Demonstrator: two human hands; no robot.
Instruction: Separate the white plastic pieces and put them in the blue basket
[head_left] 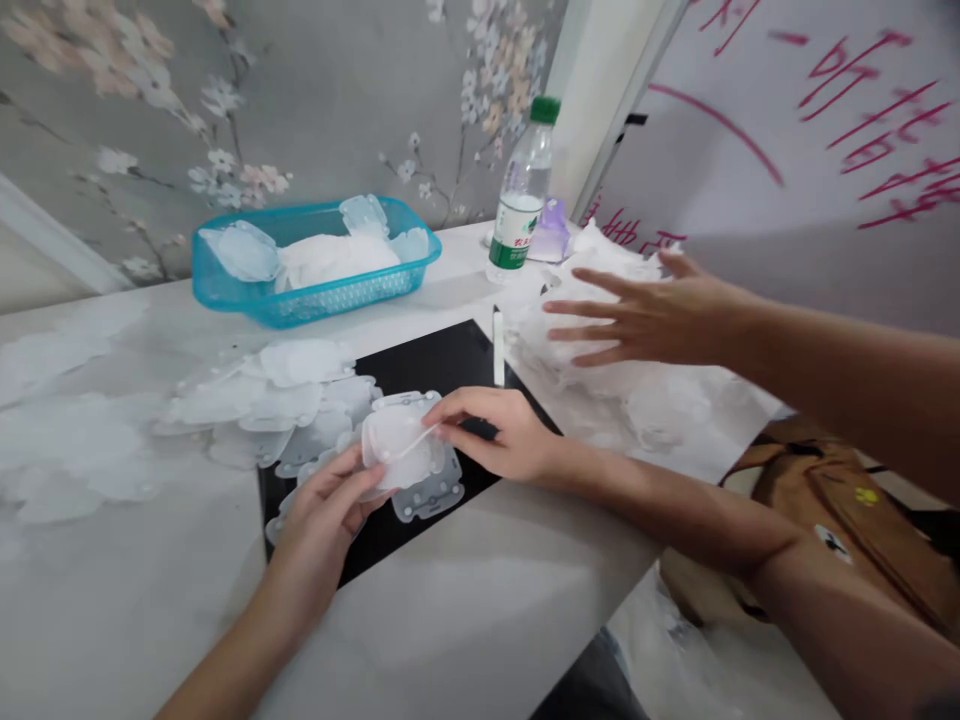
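At the near side, the bare front of the white counter [450, 640] spreads between the person's two forearms. The left hand [321, 512] reaches in from below, its grip closed on a translucent white piece [396, 440] by its lower left edge, the thumb on top. The right hand [514, 435] comes from the right, its grip pinched on a thin pale strip [411, 443] that lies across the face of that piece. The held piece is above a black mat [405, 540], and a clear, rounded sheet [429, 495] shows on the mat just under it.

To the right, a brown bag [832, 500] sits below the counter's edge. Left of the mat, and partly over it, more translucent pieces [262, 390] overlap in a loose spread. A slim white stick [499, 345] lies at the mat's far right edge. Another person's open hand [645, 315], fingers spread, is over crumpled white material [592, 370].

Farther back are a blue basket [315, 308] holding white pieces, and an upright, green-capped bottle [519, 200] beside a purple packet [551, 232].
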